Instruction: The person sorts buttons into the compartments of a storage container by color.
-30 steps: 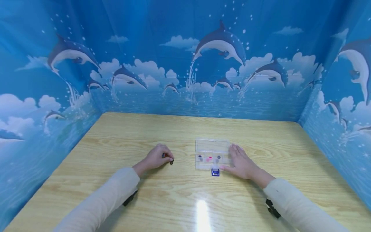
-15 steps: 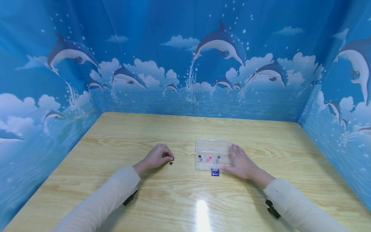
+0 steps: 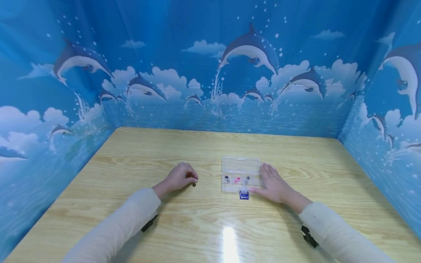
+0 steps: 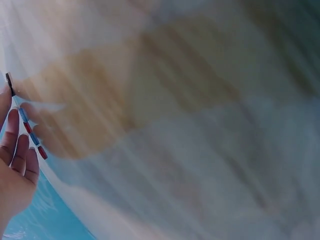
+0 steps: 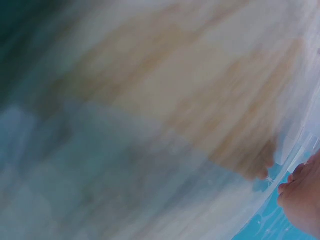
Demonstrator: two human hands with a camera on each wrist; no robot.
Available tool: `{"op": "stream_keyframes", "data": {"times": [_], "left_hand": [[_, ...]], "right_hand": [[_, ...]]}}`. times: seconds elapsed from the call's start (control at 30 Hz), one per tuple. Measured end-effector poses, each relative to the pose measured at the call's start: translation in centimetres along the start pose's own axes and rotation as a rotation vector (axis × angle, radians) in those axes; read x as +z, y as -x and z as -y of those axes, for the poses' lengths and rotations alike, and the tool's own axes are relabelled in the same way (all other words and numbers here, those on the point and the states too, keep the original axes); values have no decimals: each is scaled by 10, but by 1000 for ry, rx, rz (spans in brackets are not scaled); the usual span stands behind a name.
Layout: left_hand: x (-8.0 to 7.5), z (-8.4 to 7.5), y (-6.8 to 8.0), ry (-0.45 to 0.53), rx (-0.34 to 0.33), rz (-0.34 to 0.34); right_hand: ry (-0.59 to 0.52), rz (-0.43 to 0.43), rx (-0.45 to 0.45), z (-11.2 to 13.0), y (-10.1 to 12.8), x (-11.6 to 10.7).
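Note:
My left hand [image 3: 181, 176] pinches a slim stick [image 4: 28, 129] banded in red and blue, with a black end near the fingertips in the left wrist view. Most of it is hidden by the fingers in the head view. Just below these fingertips is a small dark round piece [image 3: 194, 185] on the table. My right hand [image 3: 275, 185] lies with fingers extended against the right side of a clear plastic box [image 3: 227, 189]. Inside the box sit a black piece [image 3: 227, 177], a pink piece [image 3: 238, 179] and a grey piece [image 3: 248, 178].
A blue clip-like part [image 3: 244, 195] is at the box's front edge, near the right thumb. The wood-grain table [image 3: 184, 226] is enclosed by blue dolphin-print curtains [image 3: 204, 47] behind and at both sides. Blurred material fills most of both wrist views.
The dark end at the left fingertips has come away from the small round piece, and the left hand has shifted slightly right. My right hand and the box stay in place.

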State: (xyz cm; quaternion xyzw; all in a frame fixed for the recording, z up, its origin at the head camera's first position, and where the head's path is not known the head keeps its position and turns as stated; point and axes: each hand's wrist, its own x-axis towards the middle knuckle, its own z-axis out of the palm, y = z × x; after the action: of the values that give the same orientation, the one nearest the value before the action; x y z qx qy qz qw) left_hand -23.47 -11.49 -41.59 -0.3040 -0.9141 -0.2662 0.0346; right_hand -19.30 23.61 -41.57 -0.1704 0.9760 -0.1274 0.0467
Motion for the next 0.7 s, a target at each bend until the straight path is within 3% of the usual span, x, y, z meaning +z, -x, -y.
{"op": "stream_keyframes", "data": {"times": [0.27,0.7], "left_hand": [[-2,-6,-1,-60,-6,17],[-3,-8,-4,49,-82,16]], "right_hand": [[1,-6,-4,0,0,0],[5,-2,-6,0,0,0]]}}
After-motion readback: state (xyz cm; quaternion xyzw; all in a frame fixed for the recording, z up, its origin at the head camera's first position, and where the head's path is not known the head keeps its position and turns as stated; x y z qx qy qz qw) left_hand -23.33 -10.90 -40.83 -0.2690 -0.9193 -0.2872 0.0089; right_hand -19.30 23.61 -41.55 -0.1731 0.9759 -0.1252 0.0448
